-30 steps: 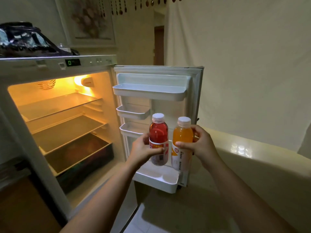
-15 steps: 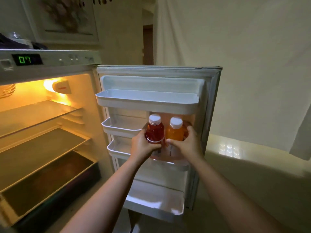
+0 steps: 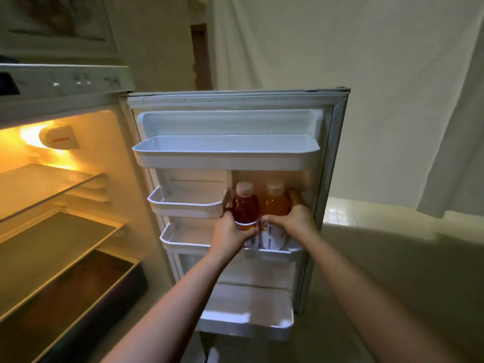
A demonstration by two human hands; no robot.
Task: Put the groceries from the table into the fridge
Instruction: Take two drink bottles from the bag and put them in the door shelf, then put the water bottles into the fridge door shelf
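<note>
We've only got one view here, a wide-angle cam on the head, looking forward and a bit down at the open fridge door (image 3: 235,153) from about arm's reach. The lit fridge interior (image 3: 65,205) sits off to our left, curtain (image 3: 392,74) to the right.

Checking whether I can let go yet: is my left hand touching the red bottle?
Touching. The head view shows the left hand with fingers wrapped round the red bottle at its label, no gap between them.
</note>
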